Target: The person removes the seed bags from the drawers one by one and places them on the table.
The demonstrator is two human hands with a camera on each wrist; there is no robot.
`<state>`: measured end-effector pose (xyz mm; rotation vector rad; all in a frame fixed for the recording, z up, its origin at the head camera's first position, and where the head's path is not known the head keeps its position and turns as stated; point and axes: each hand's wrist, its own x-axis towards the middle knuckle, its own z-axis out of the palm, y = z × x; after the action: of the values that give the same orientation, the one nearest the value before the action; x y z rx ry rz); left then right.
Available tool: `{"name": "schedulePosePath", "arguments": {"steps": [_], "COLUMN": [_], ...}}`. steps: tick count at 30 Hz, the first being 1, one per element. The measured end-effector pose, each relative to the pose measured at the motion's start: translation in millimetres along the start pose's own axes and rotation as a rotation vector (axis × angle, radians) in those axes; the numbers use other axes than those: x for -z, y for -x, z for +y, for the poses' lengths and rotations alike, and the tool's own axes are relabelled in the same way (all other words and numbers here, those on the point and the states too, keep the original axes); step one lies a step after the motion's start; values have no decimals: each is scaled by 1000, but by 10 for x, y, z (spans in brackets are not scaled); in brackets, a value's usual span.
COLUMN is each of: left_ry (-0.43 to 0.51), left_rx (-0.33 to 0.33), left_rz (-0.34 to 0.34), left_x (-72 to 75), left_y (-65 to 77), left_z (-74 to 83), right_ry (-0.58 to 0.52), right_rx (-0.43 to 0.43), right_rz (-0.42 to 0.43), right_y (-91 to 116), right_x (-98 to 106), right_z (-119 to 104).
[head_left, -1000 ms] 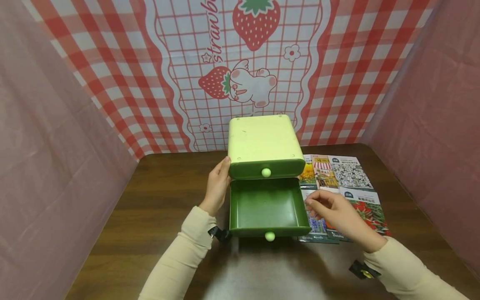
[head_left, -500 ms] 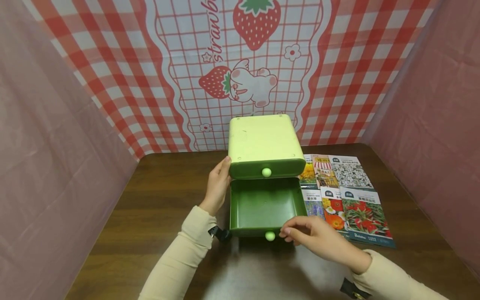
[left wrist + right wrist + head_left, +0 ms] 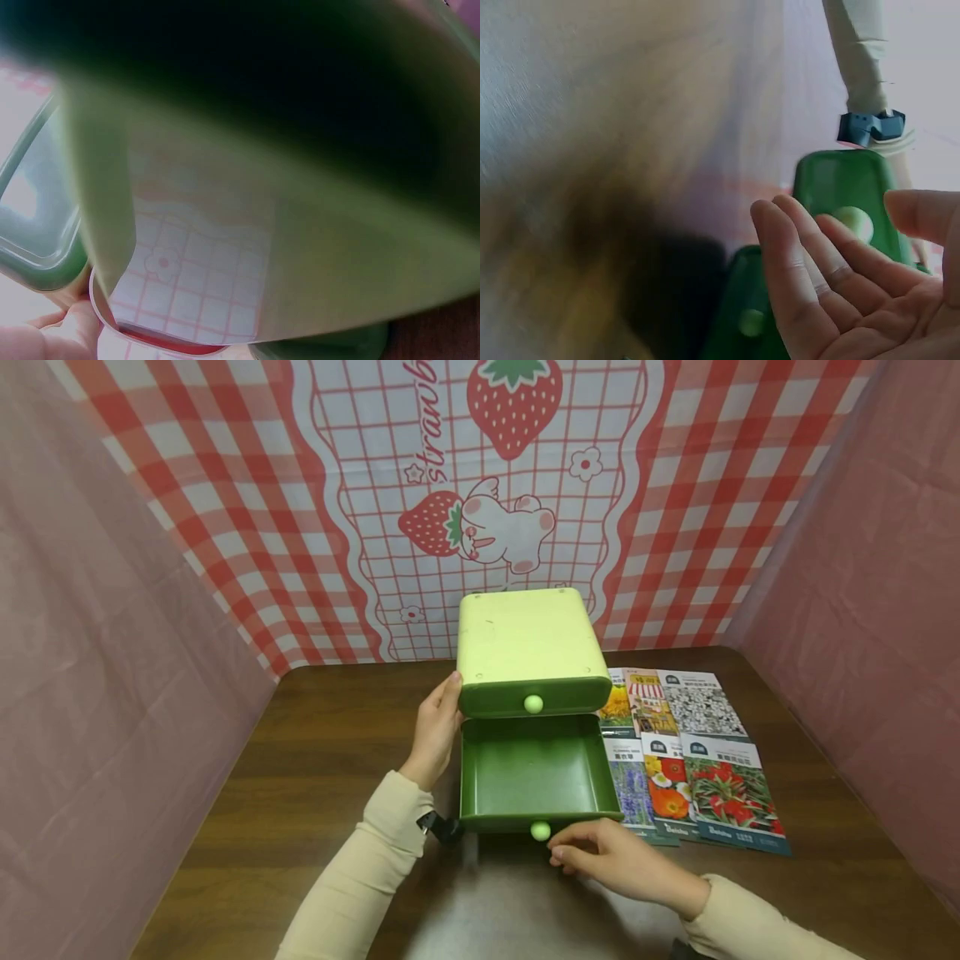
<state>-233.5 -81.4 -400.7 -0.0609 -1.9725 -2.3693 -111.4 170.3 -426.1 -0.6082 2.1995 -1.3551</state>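
A small two-drawer desk organizer [image 3: 528, 635] stands on the table, its shell pale yellow-green and its drawers dark green. The upper drawer [image 3: 495, 700] is pushed in. Pulled out below it, the lower drawer [image 3: 525, 777] shows a bare inside. My left hand [image 3: 435, 731] rests against the organizer's left side, thumb near the upper front corner; its other fingers are partly hidden. Just right of the lower drawer's round knob [image 3: 540, 832] is my right hand [image 3: 615, 860], holding nothing. In the right wrist view its thumb stands apart from the fingers [image 3: 810, 262].
Several flower-picture seed packets [image 3: 735, 793] lie in two rows right of the organizer, partly overlapping. The brown wooden table [image 3: 322, 810] is backed by a red checked strawberry cloth [image 3: 480, 460]. Pink cloth [image 3: 112, 652] hangs at both sides.
My right hand has moved left and toward me, from over the seed packets to beside the lower drawer's knob. The left hand and organizer stay in place.
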Motion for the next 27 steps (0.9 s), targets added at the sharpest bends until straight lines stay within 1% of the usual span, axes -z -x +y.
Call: {"name": "schedulePosePath", "arguments": {"steps": [3,8,12,16,19,22,27], "left_ry": [-3,-4,-3,2,7,7,6], "left_rx": [-4,-5,-3,-3,0,1,-12], "left_rz": [0,5,7,9,13,14,3], "left_x": [4,6,3,0,-3,-5,0], "left_y": [-4,-13,-11,-9,-8,-4,-1], "left_z": [-2,-9,-11,-11,-9,-4,3], "right_ry": [-90,-251,-372,-513,-611,-668,-723], "right_rx": [-44,-88,-108,-144,-184,-214,-230], "right_rz": [-9,16,13,-9,-2,34,93], "right_y": [-47,-121,-165,-192,-200,-199,-187], "right_x": [-46,-157,-235,-272,-288,-307,-337], "right_z": [71,158,189,195,187,180,157]}}
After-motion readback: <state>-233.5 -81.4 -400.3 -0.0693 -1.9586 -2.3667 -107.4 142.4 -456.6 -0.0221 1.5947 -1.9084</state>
